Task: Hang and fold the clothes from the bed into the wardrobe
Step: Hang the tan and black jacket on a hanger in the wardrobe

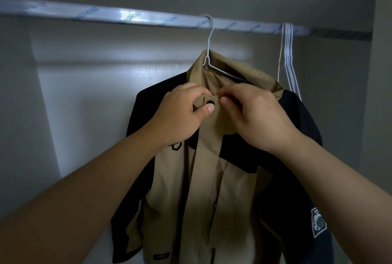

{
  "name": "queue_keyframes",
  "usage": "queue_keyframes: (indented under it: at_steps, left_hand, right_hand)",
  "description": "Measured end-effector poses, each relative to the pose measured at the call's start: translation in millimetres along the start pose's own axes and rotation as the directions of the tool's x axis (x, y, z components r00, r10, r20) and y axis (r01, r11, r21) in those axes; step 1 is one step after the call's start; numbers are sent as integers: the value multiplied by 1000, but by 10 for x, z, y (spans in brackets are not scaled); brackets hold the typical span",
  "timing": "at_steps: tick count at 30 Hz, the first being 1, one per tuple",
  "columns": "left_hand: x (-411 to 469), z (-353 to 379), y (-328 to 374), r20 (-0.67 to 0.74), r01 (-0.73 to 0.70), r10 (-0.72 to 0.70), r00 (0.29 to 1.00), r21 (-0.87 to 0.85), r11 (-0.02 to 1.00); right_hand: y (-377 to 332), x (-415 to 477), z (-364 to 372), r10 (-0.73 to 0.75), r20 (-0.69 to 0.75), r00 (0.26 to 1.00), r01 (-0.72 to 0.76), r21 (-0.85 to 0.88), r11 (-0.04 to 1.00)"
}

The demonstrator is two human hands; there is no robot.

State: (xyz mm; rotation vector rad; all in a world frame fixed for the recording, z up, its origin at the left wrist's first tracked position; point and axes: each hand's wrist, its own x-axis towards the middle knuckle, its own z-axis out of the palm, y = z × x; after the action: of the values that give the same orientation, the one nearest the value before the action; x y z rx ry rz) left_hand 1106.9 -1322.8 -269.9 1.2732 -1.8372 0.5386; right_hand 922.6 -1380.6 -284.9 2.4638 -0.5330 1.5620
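At the collar (244, 77), my left hand (180, 115) pinched the snap tab (204, 100), my right hand (256, 117) the facing edge (218, 116); the jacket (203, 178) hung by its hanger (209, 51) on the wardrobe rail (127, 17). Fastening step, I judged: next, press the 2 halves together.

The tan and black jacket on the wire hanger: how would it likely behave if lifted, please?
Probably floppy: the tan and black jacket drapes in soft folds. Likely light: the thin white wire hanger holds its shape. Its loose front may swing.

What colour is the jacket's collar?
Tan; the collar shows best in the head view.
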Motion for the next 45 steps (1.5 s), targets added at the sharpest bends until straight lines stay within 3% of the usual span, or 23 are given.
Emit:
queue_keyframes:
  at_steps: [13, 20, 28, 34, 38, 41, 45]
  left_hand:
    - [-8, 37, 106, 13, 125, -124, 992, -47, 991]
    - [17, 46, -3, -7, 19, -19, 1000, -76, 997]
    - [9, 96, 19, -34, -42, 45, 998, 100, 994]
    - [57, 52, 49, -45, 76, -80, 996, -84, 994]
    - [49, 71, 66, -44, 37, -38, 998, -31, 999]
    - [-25, 139, 47, -60, 8, -15, 998, -108, 994]
    - [-394, 402, -16, -227, 151, -234, 945, -331, 932]
  right_hand:
    - [-37, 11, 34, 56, -90, 994, -37, 202, 979]
    - [0, 3, 20, 99, -90, 991, -77, 221, 972]
    - [-33, -21, 51, 63, -115, 991, -41, 188, 981]
    - [-38, 0, 49, 85, -112, 990, -62, 195, 979]
    - [-27, -13, 55, 88, -120, 989, -67, 174, 982]
    - [-43, -118, 117, 83, -169, 982, -56, 155, 986]
    - [-120, -497, 330, 86, -276, 957, -52, 127, 991]
